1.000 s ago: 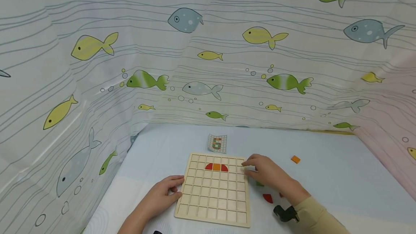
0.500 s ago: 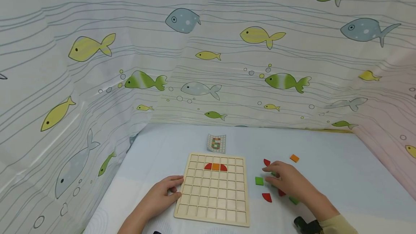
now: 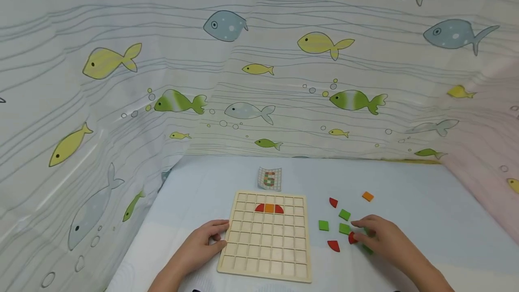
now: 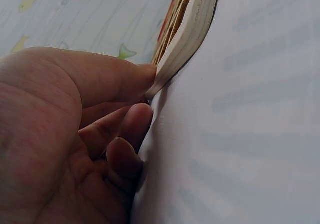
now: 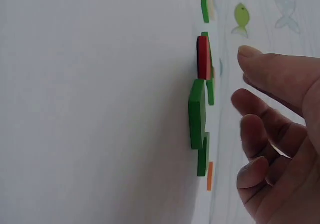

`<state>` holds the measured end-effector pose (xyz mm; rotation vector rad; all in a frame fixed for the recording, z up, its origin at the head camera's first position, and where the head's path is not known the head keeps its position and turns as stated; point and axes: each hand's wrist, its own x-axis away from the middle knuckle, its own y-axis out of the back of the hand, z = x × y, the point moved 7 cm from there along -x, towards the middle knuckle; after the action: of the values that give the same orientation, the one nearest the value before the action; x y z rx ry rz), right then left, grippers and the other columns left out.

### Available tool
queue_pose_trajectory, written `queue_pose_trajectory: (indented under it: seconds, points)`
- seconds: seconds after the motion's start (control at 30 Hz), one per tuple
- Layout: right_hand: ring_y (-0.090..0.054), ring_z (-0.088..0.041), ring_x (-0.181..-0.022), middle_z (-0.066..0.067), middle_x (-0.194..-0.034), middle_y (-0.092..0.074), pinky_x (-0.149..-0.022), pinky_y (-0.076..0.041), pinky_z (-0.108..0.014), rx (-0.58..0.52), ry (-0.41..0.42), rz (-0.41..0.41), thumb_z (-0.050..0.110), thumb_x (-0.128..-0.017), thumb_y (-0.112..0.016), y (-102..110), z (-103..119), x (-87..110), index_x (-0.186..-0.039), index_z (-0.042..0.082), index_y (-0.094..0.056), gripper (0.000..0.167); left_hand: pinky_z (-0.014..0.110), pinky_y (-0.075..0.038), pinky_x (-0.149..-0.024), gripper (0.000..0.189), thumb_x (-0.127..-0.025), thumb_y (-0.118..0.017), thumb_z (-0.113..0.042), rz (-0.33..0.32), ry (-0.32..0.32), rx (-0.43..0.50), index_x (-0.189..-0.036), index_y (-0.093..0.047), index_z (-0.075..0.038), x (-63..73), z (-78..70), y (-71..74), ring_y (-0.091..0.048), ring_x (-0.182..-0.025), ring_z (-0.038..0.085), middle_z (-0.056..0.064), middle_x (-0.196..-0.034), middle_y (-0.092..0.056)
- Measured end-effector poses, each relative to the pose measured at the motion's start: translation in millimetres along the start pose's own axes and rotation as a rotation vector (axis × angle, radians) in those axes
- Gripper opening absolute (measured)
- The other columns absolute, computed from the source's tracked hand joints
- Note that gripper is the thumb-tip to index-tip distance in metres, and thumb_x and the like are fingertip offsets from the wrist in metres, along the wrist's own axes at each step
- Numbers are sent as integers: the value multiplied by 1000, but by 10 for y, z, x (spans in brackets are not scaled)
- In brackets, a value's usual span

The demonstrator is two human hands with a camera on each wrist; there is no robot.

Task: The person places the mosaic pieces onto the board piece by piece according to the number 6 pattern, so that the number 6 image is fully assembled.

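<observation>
In the head view, a wooden grid board (image 3: pixel 265 249) lies on the table. Near its top, an orange square tile (image 3: pixel 269 208) sits between two red quarter-circle tiles (image 3: pixel 279 209). My left hand (image 3: pixel 204 240) rests at the board's left edge, thumb and finger touching it; the left wrist view has the thumb against the board's rim (image 4: pixel 192 39). My right hand (image 3: pixel 379 238) hovers over loose tiles, holding nothing, with a red quarter-circle (image 3: pixel 352 238) and a partly hidden green tile (image 3: pixel 367 250) below it. The right wrist view shows thumb and fingers apart, beside a green square tile (image 5: pixel 196 115).
More loose tiles lie right of the board, among them a green square (image 3: pixel 323 225), a red quarter-circle (image 3: pixel 334 246) and an orange square (image 3: pixel 367 196). Behind the board is a small gridded picture card (image 3: pixel 269 179). A fish-printed curtain (image 3: pixel 292 75) surrounds the table.
My right hand has moved right and toward me, from the board's right edge to over the loose tiles, uncovering several of them. The left hand and the board have stayed put.
</observation>
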<state>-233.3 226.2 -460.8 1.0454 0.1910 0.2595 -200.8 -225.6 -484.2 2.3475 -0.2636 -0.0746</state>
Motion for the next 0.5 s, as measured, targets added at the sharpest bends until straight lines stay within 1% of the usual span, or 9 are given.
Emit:
queue_pose_trajectory:
  seconds: [0.2,0.37,0.5]
  points:
    - [-51,-1,-77,11,-106,-64,-67,-47,-25,-42,-13,-14,30,-83,-80,21,-89,124,-114,19,-75,33,25,-42,-73,45,-91,-72,-27,2,4,-19,-132,-65,-8,19,7,-14,-54,-86,4,-7,-135,-56]
    - [-50,-1,-75,10,-104,-64,-66,-45,-25,-35,-48,-19,30,-81,-82,12,-173,213,-113,19,-75,34,25,-43,-74,44,-91,-73,-26,-4,9,-16,-130,-66,-9,20,-7,2,-54,-87,5,-7,-136,-56]
    - [-49,-1,-73,9,-101,-63,-64,-44,-25,-23,-72,-10,30,-78,-84,3,-225,248,-112,18,-76,36,25,-43,-74,44,-90,-73,-26,-14,9,-20,-130,-66,-10,11,-14,2,-54,-88,5,-9,-136,-56]
